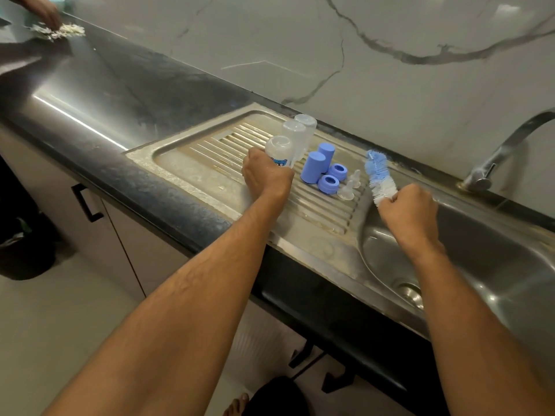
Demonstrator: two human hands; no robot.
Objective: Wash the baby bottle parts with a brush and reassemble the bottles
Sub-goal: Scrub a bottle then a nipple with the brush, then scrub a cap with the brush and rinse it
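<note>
In the upper left of the frame we see another person's hand [45,12] resting on a small heap of white scraps [64,30] on the dark countertop [120,94]. Below it, at the left edge, a cabinet door with a black handle [87,204] faces the floor.

Moving toward the centre, we find the ribbed steel drainboard [210,163]. Our left hand [265,175] is curled around a clear baby bottle [280,151] with a printed label, fingers wrapped and pressed against its lower body; the bottle stands with its closed end up. Just behind it, two more clear bottles [300,129] stand in a row, close together, toward the upper middle of the frame.

To the right of the bottles we note two blue caps [318,163] standing one behind the other, then two blue collar rings [332,177] lying flat just beside them. Two clear silicone nipples [350,187] sit next on the ribs, tips up.

Further right, our right hand [408,211] is closed in a fist on the handle of the bottle brush [377,175], whose blue-and-white bristle head points up and away over the edge of the drainboard. The hand hovers above the sink basin [495,259], whose drain [410,292] shows at centre right. The faucet [504,151] curves in at the right edge, before the marble-veined wall [390,55].
</note>
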